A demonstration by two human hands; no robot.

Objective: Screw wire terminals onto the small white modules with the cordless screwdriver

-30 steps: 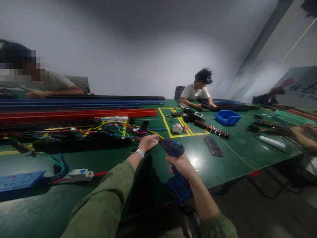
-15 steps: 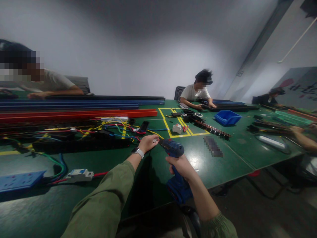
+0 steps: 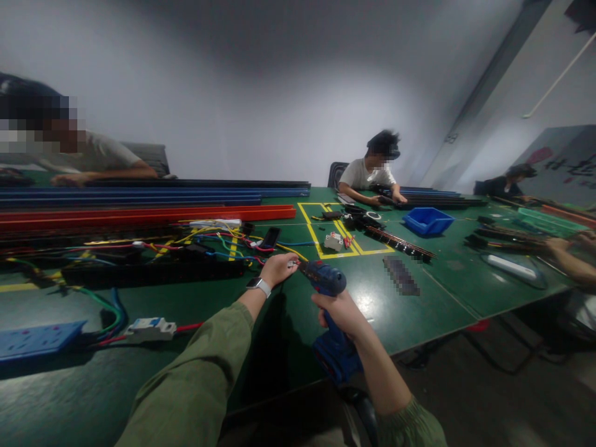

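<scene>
My right hand (image 3: 342,310) is wrapped round the grip of a blue cordless drill (image 3: 331,279), whose nose points left. Just off the drill's tip is my left hand (image 3: 278,269), its fingers pinched together. Something small and whitish shows at those fingertips, too small to name. Yellow and blue wires (image 3: 295,249) run close behind the left hand. To its left lies a long black strip (image 3: 153,273) with coloured wires across it. A black handset-like piece (image 3: 270,238) rests just beyond the left hand.
Red (image 3: 233,214) and blue channels (image 3: 284,192) line the far side of the green table (image 3: 279,323). A blue power strip (image 3: 41,340) and a breaker (image 3: 151,329) sit at left. A blue bin (image 3: 427,221) stands at right. Co-workers (image 3: 370,175) sit opposite and at right.
</scene>
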